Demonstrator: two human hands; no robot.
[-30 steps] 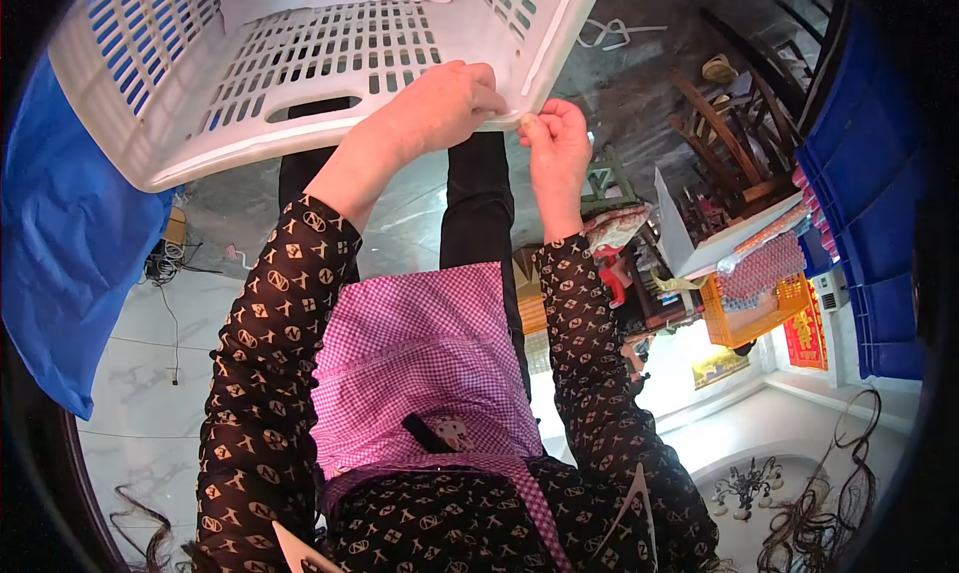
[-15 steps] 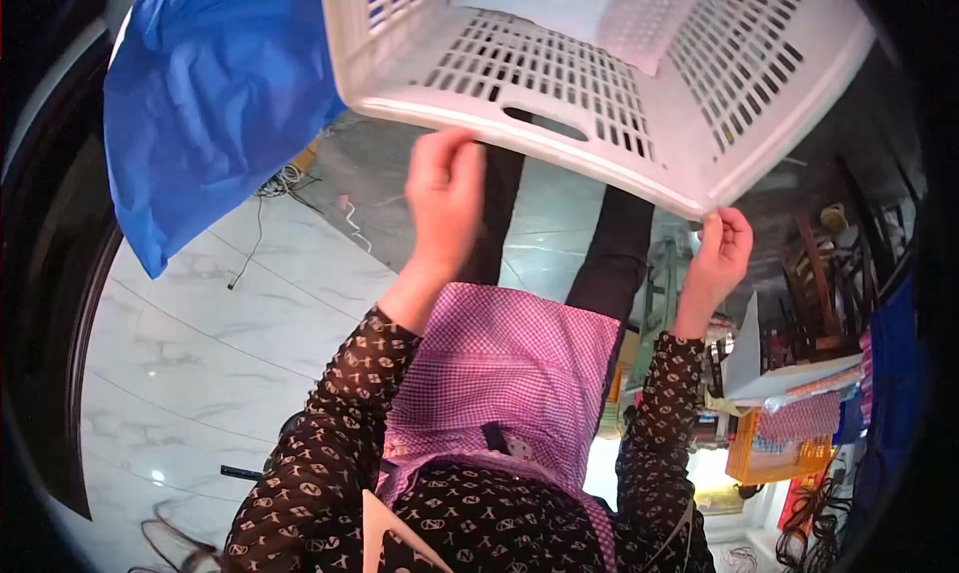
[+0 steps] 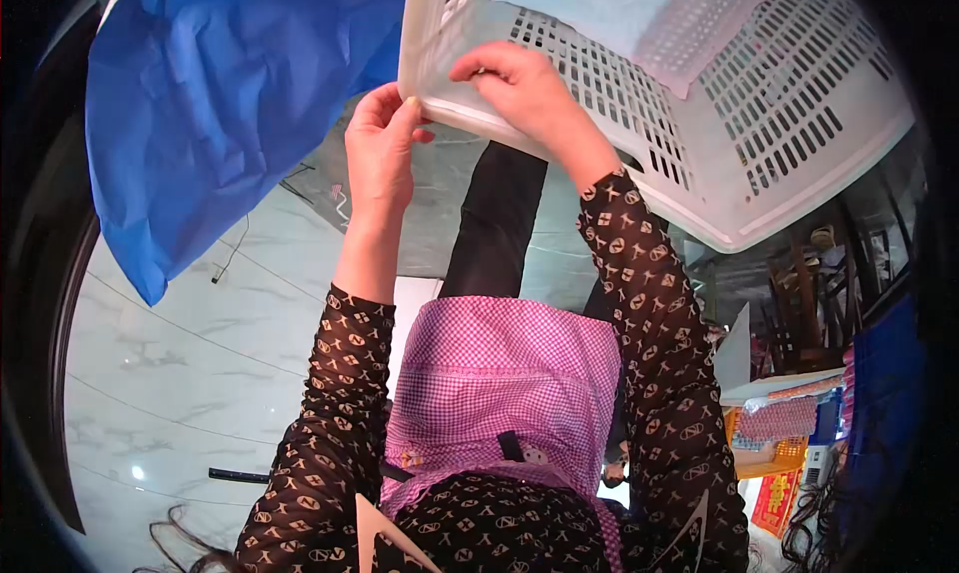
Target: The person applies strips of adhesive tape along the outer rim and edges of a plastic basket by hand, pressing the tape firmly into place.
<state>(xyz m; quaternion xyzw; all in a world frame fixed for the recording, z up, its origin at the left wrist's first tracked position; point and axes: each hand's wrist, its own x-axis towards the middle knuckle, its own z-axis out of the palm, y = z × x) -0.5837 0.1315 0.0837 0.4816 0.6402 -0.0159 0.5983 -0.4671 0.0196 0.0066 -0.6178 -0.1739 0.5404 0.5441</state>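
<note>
A white plastic basket (image 3: 789,198) with slotted walls is tilted towards me at the top right. My left hand (image 3: 385,148) pinches its near-left corner, thumb on the rim and fingers curled beneath. My right hand (image 3: 519,88) reaches over the near rim, above the slotted inner wall and close to that same corner. Its fingers are loosely bent and apart, and I see nothing in them. Inside the basket lies a pale pink and bluish sheet (image 3: 689,38), partly cut off by the top of the view.
Blue sheeting (image 3: 220,123) hangs at the left, beside the basket. Below it, a thin cable (image 3: 235,248) lies on the pale marbled floor (image 3: 190,363). An orange crate (image 3: 769,458) and shelved goods stand at the lower right. A pink checked apron (image 3: 499,383) covers my lap.
The basket has shifted right and slightly down in the view. My left hand has moved left to its corner. My right hand has left the right corner and crossed left over the rim.
</note>
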